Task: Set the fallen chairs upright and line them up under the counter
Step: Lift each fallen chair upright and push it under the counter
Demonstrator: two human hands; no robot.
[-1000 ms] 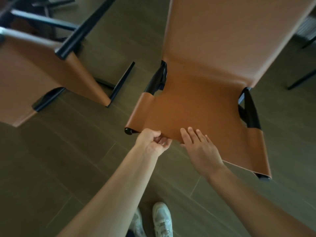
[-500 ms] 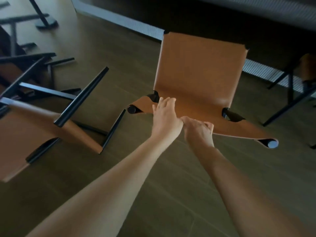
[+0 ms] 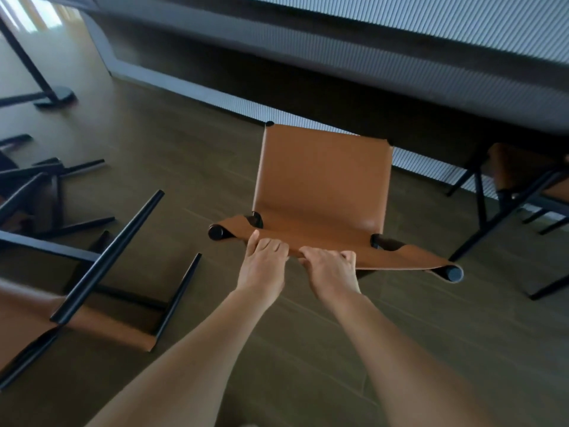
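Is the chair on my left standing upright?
No, the tan chair on the left lies tipped over on the floor, black legs pointing sideways.

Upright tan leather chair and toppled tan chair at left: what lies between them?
Between upright chair and toppled chair, only bare dark floor, seen in head view.
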